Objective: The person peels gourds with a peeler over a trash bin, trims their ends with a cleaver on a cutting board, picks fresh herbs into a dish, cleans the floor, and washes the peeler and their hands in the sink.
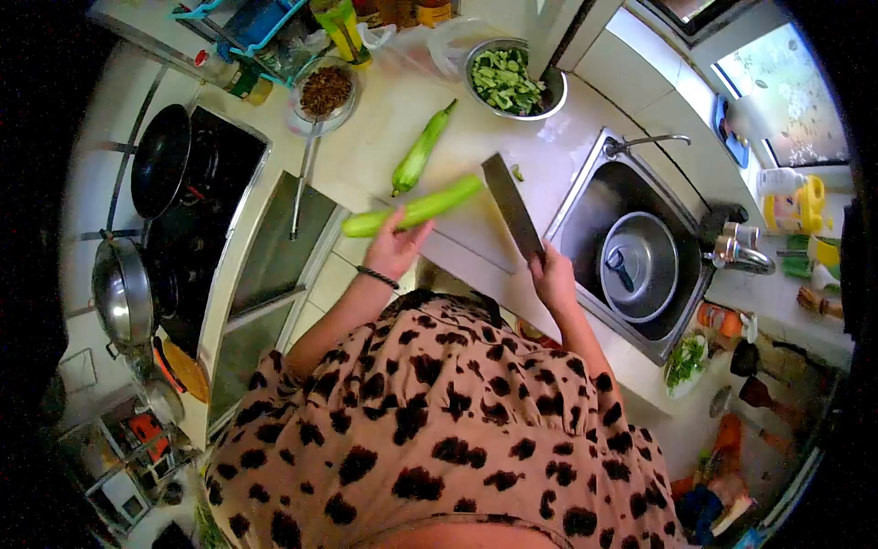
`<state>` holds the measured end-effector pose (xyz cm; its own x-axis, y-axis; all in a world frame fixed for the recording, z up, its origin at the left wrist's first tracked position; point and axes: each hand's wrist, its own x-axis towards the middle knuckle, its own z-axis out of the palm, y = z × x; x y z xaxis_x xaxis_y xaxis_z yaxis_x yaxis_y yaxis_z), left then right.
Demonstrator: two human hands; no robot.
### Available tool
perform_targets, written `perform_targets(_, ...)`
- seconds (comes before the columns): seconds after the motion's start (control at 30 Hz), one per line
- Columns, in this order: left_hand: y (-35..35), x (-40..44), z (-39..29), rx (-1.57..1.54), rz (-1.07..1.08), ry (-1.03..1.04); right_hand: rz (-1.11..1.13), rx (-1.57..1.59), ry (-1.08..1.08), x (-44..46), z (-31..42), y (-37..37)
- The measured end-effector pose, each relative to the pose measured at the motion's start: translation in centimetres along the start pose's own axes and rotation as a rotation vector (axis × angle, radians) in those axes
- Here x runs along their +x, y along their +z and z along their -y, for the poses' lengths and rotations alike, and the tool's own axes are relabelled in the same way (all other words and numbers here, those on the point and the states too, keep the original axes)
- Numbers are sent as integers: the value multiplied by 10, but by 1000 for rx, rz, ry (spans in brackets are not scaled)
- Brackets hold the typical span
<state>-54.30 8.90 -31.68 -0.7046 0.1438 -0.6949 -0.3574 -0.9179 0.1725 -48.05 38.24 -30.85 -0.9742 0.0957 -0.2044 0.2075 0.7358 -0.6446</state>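
My left hand is wrapped round a long pale-green gourd, which looks peeled and is held at the counter's front edge. In my right hand is the handle of a broad kitchen cleaver; its blade points away from me over the counter, just right of the gourd's end. A second, darker green gourd with its stem lies behind the first. Near the blade's tip rests a small green scrap. Chopped green pieces fill much of a steel bowl at the back.
On the right is a steel sink holding a metal basin. A stove with a black pan stands left. A bowl of brown bits with a long-handled ladle sits at the back left.
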Motion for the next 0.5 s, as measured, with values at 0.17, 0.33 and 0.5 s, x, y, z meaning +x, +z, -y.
perform_targets(0.17,45,48,-80,-240,0,137,-104,120,-29,-10,-4,-7)
perform_targets(0.33,54,143,-84,-180,-194,208,-69,128,65,-13,13,-17)
perform_targets(0.5,30,139,-59,482,-146,302,-120,153,94,-19,14,-13)
